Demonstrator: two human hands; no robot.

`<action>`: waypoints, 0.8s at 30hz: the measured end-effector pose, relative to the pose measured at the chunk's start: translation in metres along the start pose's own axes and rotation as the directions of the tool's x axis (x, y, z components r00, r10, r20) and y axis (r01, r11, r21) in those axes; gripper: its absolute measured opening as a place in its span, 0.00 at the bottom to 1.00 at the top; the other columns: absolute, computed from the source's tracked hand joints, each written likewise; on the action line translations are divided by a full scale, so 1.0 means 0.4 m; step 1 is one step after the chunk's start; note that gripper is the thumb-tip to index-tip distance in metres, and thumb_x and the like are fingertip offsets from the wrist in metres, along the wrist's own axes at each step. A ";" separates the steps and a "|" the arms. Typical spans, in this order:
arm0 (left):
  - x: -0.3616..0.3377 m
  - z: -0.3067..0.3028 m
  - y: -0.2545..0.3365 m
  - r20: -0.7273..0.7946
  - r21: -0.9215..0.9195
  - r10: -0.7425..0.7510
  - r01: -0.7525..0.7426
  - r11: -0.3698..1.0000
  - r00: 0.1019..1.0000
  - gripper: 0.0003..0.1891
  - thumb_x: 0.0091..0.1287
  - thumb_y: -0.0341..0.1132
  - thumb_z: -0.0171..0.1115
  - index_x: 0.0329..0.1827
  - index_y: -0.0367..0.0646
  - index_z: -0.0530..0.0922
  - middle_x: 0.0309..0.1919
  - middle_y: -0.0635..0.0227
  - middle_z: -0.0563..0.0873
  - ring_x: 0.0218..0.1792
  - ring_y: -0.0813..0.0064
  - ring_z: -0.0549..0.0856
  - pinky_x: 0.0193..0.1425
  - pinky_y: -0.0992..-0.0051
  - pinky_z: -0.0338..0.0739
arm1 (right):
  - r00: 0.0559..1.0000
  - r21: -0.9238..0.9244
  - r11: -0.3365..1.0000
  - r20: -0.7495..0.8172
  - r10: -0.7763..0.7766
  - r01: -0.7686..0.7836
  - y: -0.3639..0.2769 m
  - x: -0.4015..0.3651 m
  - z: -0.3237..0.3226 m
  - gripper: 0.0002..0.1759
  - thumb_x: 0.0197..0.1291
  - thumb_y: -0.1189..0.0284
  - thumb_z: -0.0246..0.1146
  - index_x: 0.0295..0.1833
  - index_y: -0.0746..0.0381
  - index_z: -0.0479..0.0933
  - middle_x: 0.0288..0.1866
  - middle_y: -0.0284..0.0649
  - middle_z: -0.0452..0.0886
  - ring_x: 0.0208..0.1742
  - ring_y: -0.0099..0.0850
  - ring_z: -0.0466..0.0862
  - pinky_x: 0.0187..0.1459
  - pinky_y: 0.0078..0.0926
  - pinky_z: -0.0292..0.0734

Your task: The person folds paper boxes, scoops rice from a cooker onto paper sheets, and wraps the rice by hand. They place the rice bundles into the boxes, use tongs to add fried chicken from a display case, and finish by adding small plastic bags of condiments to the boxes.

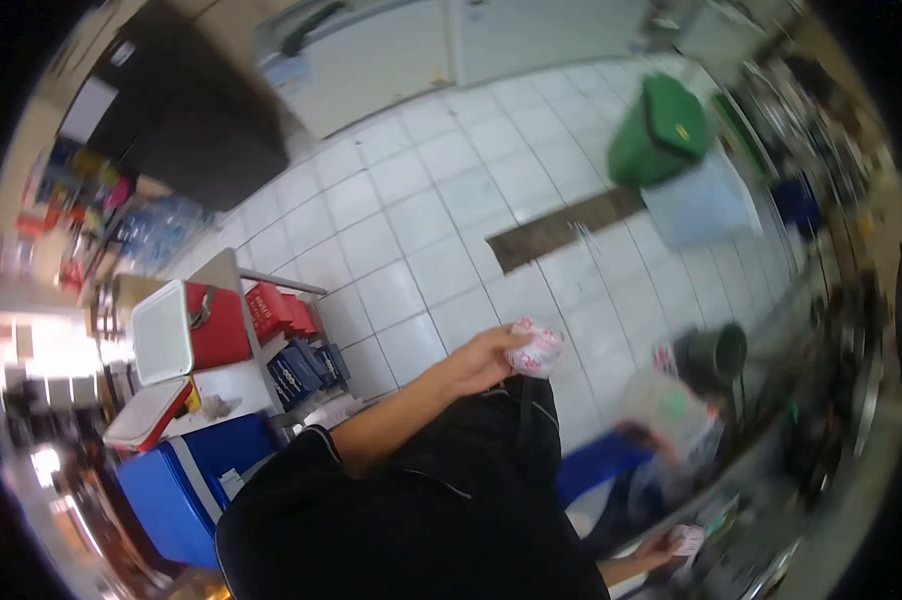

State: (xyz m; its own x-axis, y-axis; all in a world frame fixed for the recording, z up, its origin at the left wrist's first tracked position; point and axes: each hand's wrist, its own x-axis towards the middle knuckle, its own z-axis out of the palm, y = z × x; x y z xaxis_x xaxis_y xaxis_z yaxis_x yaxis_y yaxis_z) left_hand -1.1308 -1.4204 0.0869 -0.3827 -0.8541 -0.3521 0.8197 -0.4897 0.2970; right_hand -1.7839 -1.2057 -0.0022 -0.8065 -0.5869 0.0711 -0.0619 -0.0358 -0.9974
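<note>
My left hand point(484, 362) is closed on a small rounded bundle point(535, 347) wrapped in white paper with pink-red print, held out in front of my black top. What is inside the wrapping cannot be seen. Low on the right, my right hand point(657, 553) grips a similar paper-wrapped bundle point(687, 541) beside a cluttered metal work surface point(746, 545). That side is blurred, and the fingers show only in part.
On the left stand a red cooler point(216, 325), a blue cooler point(186, 485) and dark blue boxes point(306, 370). A green bin point(661, 130) stands across the tiled floor point(411, 230), near a brown strip point(566, 230). A grey bucket point(716, 355) is at right.
</note>
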 end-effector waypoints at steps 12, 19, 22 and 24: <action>0.040 -0.243 0.644 -0.343 -0.228 0.643 -0.725 0.650 0.684 0.23 0.74 0.32 0.62 0.69 0.32 0.71 0.64 0.57 0.80 0.66 0.63 0.79 0.75 0.60 0.68 | 0.189 0.305 0.584 0.949 -0.252 -0.752 -0.228 0.290 2.392 0.35 0.70 0.60 0.65 0.76 0.65 0.63 0.75 0.45 0.70 0.74 0.43 0.71 0.74 0.43 0.66; -0.059 -0.460 0.974 -0.537 -0.122 0.788 -0.952 0.281 0.302 0.22 0.72 0.36 0.66 0.66 0.39 0.75 0.59 0.66 0.83 0.63 0.71 0.81 0.70 0.63 0.72 | -0.498 -0.441 0.311 0.857 -0.133 -0.842 -0.197 -0.547 3.321 0.32 0.63 0.50 0.66 0.68 0.54 0.77 0.63 0.41 0.84 0.67 0.38 0.81 0.71 0.47 0.72; -0.160 -0.579 1.144 -0.556 -0.107 0.802 -0.976 0.189 0.217 0.24 0.72 0.39 0.66 0.67 0.40 0.74 0.59 0.65 0.83 0.63 0.70 0.81 0.71 0.63 0.71 | -0.536 -0.433 0.408 0.825 -0.180 -0.804 -0.171 -0.928 3.490 0.33 0.71 0.62 0.63 0.76 0.62 0.63 0.74 0.43 0.71 0.73 0.41 0.73 0.73 0.43 0.69; -0.245 -0.655 1.279 -0.552 -0.124 0.821 -0.988 0.092 0.146 0.24 0.72 0.39 0.65 0.68 0.39 0.73 0.59 0.64 0.83 0.62 0.69 0.81 0.71 0.62 0.71 | -0.746 -0.675 0.316 0.594 -0.303 -0.666 -0.072 -1.166 3.633 0.31 0.72 0.63 0.62 0.76 0.60 0.65 0.74 0.41 0.73 0.73 0.39 0.73 0.72 0.42 0.71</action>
State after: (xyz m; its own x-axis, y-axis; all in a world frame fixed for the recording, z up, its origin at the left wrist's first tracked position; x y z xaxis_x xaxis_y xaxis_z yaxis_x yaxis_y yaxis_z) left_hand -0.5623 -1.5415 0.0407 0.8523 -0.4303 -0.2975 0.5067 0.8204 0.2649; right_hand -0.5517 -2.1066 -0.0174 0.9691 -0.0318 0.2445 0.1206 0.9261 -0.3576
